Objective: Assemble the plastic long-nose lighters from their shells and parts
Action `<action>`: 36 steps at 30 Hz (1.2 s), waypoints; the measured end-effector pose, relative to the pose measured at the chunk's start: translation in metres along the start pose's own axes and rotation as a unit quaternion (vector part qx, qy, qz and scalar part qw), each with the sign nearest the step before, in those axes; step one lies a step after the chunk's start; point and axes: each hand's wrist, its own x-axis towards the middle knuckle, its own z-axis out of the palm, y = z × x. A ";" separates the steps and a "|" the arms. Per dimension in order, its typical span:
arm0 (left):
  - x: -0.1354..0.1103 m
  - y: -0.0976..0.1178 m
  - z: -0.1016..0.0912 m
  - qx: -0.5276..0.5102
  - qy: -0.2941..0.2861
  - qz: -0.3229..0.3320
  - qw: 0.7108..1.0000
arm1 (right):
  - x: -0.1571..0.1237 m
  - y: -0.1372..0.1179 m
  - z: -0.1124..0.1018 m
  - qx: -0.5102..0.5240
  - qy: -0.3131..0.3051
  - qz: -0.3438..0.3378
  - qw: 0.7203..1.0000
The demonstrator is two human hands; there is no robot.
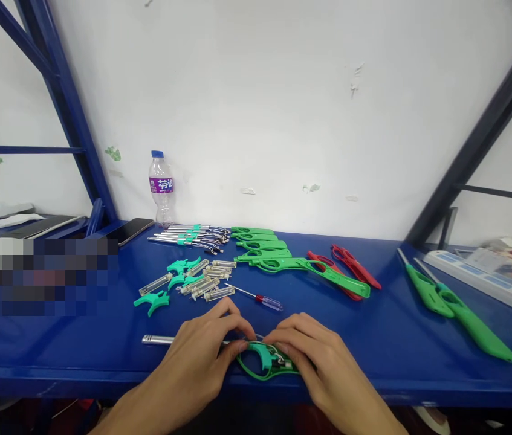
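Both my hands rest at the front edge of the blue table [373, 356] on one partly built lighter [265, 360]: a green handle shell with a teal trigger and a metal tube [158, 340] sticking out to the left. My left hand [201, 356] pinches it from the left, fingers closed on the shell's top. From the right, my right hand [314, 356] presses closed fingers on the shell. Just beyond the hands lies a small red-handled screwdriver [258, 298].
Teal triggers [152, 300], clear fuel cells [205, 284] and metal tubes [190, 235] lie mid-table. Green shells [278, 257], red shells [350, 266] and two finished green lighters [455, 308] are to the right. A water bottle [161, 187] and a phone [131, 229] stand at the back.
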 end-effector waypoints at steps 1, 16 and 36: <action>0.000 0.001 0.000 0.001 -0.001 -0.004 1.000 | 0.000 0.000 0.000 -0.002 0.000 0.000 1.000; 0.000 0.000 0.002 0.012 -0.004 0.020 1.000 | 0.000 0.000 0.000 -0.016 0.002 -0.007 1.000; 0.000 0.002 -0.001 -0.002 -0.008 0.034 0.999 | -0.001 -0.001 -0.001 -0.016 0.004 -0.006 1.000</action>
